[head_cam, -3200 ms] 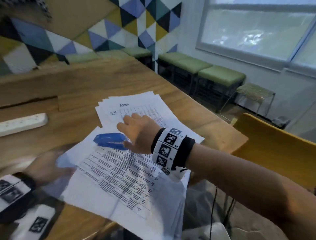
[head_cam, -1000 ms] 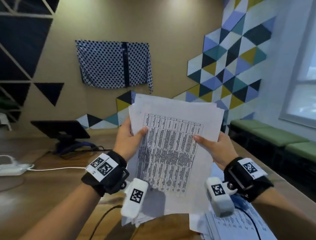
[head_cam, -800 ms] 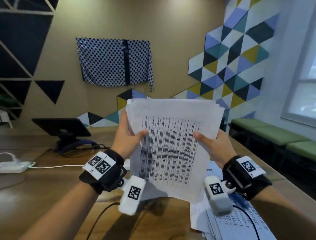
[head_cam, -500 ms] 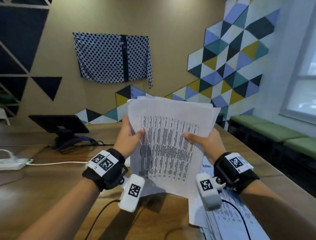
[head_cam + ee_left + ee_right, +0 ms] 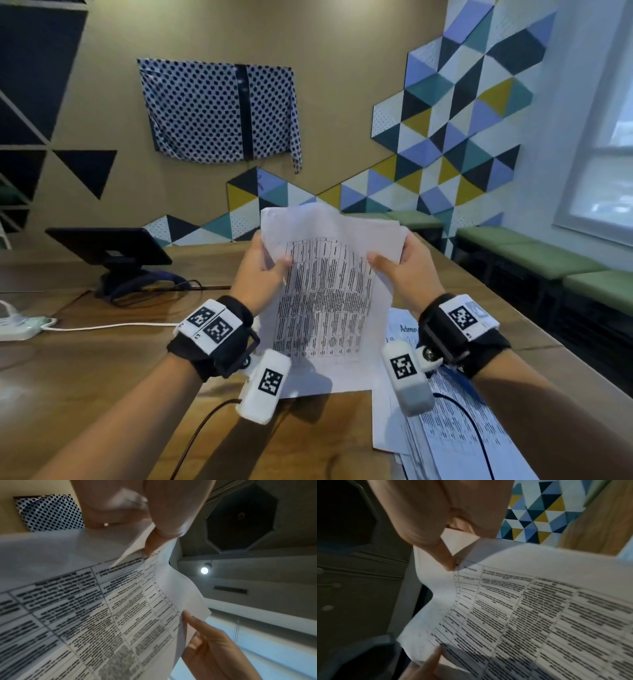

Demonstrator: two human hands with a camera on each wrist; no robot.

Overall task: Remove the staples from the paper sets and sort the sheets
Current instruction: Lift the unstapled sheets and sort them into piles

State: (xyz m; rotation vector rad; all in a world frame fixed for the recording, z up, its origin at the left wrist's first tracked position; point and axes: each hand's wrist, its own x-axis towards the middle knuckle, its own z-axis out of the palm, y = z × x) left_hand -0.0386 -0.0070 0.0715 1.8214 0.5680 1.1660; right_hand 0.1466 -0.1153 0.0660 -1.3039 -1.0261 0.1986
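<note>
— What do the hands hold?
— The left hand (image 5: 258,270) and right hand (image 5: 407,274) each pinch a top corner of the paper set (image 5: 325,301), thumbs in front.
— Where is it?
— Upright above the table (image 5: 102,370), beside the paper pile (image 5: 455,428).

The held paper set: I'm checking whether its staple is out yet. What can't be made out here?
- Staple: none visible on the paper set; its upper corners sit under the left hand and right hand in every view.
- Printed table text: blurred everywhere.
- Sheet count: overlapping edges, uncountable.
- Paper pile on the table: cut off by head view's bottom edge.
</note>
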